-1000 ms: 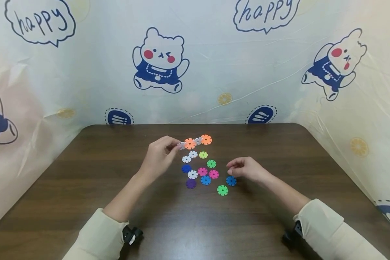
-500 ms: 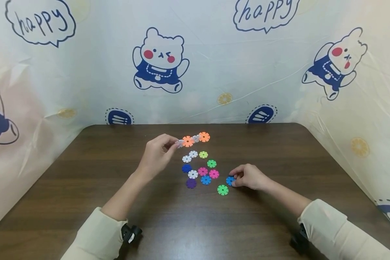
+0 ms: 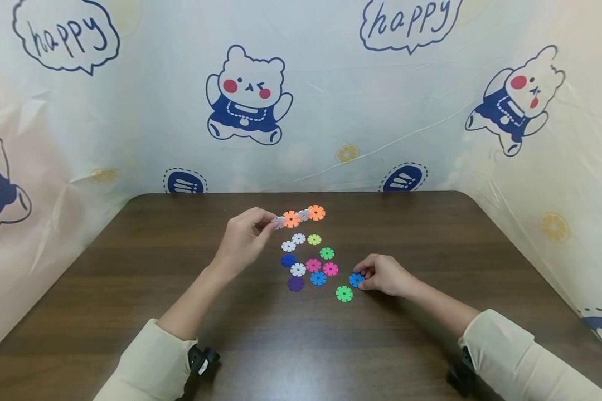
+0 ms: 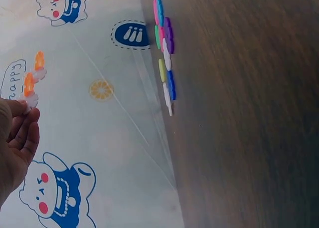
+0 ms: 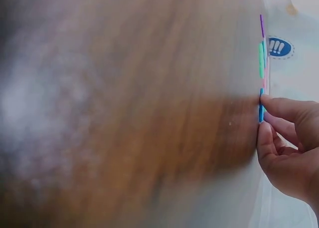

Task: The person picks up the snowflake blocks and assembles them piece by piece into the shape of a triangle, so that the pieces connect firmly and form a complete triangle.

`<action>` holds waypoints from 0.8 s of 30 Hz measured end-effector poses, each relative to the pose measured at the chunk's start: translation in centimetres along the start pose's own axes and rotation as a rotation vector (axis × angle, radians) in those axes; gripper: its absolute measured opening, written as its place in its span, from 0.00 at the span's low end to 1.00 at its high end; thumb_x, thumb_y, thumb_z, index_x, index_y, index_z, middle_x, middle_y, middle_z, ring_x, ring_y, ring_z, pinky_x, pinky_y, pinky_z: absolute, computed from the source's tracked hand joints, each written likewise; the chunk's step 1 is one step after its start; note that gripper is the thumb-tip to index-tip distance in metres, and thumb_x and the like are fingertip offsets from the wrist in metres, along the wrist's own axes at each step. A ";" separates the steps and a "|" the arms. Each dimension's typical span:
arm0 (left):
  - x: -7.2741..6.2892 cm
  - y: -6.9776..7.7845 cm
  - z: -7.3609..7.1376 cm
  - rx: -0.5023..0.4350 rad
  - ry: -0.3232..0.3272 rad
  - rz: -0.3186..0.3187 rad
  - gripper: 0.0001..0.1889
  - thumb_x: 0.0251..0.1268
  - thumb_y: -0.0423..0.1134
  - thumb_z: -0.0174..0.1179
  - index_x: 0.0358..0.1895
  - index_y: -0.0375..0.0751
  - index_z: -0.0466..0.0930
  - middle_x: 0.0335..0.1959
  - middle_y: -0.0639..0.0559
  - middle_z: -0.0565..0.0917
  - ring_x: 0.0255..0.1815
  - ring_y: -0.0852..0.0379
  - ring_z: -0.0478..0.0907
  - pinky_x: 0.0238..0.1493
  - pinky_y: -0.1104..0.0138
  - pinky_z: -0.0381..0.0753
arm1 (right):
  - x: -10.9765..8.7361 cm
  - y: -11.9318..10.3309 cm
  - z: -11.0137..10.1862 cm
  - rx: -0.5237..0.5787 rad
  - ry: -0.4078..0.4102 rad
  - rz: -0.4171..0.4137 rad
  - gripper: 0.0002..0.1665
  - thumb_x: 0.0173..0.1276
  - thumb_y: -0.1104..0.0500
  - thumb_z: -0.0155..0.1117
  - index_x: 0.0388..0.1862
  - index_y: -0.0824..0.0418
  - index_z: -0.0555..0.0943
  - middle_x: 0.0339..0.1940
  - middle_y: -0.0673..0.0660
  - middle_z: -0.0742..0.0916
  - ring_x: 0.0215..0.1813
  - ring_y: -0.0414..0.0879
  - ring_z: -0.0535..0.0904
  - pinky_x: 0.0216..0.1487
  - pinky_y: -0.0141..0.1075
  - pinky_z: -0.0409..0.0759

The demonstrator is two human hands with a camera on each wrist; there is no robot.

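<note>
My left hand (image 3: 247, 240) pinches the white end of a joined chain of notched plastic discs, held above the table. White and orange discs alternate along this chain (image 3: 291, 219), which also shows in the left wrist view, its far orange disc (image 4: 39, 61) pointing away from the fingers. On the table at the right, my right hand (image 3: 385, 275) has thumb and fingertips on the edges of a blue notched disc (image 3: 356, 279). In the right wrist view that blue disc (image 5: 261, 106) appears edge-on between thumb and fingers.
Several loose notched discs lie between the hands, among them a purple disc (image 3: 295, 283), a yellow disc (image 3: 314, 239) and a pink disc (image 3: 330, 269). A green disc (image 3: 344, 293) lies just left of the right hand. A printed curtain (image 3: 321, 111) stands behind the brown table (image 3: 291, 345).
My right hand has come down and toward me onto the blue disc and grips its edges. The left hand, still holding the chain, has shifted slightly to the left.
</note>
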State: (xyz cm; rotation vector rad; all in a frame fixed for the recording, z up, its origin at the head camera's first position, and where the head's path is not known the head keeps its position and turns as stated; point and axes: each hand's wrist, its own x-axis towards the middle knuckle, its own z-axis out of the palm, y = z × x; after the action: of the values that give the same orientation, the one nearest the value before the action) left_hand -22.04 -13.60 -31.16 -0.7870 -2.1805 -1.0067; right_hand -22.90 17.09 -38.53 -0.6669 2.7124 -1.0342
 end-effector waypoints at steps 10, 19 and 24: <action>0.0 0.1 0.1 0.000 -0.013 -0.015 0.02 0.56 0.28 0.63 0.33 0.32 0.81 0.27 0.50 0.80 0.26 0.61 0.74 0.26 0.71 0.77 | 0.2 0.2 -0.3 0.048 -0.048 0.003 0.12 0.52 0.66 0.72 0.35 0.63 0.79 0.27 0.52 0.78 0.30 0.45 0.72 0.32 0.34 0.75; -0.4 0.0 0.2 -0.015 -0.039 -0.018 0.03 0.55 0.27 0.64 0.33 0.34 0.81 0.28 0.50 0.80 0.25 0.61 0.74 0.27 0.71 0.78 | 0.3 -0.3 -0.9 0.134 0.027 0.017 0.05 0.59 0.67 0.65 0.35 0.62 0.83 0.27 0.52 0.81 0.30 0.47 0.74 0.31 0.36 0.78; -0.6 -0.3 0.4 -0.022 -0.104 -0.036 0.03 0.55 0.28 0.63 0.34 0.35 0.81 0.29 0.51 0.81 0.26 0.60 0.74 0.29 0.71 0.79 | 0.4 -1.1 -1.3 0.230 0.248 -0.005 0.06 0.60 0.66 0.66 0.37 0.64 0.83 0.31 0.55 0.83 0.33 0.49 0.76 0.35 0.36 0.79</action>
State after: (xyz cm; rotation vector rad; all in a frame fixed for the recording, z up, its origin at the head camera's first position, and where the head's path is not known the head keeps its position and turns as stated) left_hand -21.99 -13.62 -31.95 -0.8302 -2.2821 -1.0305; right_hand -23.31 16.94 -36.81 -0.5377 2.7282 -1.4924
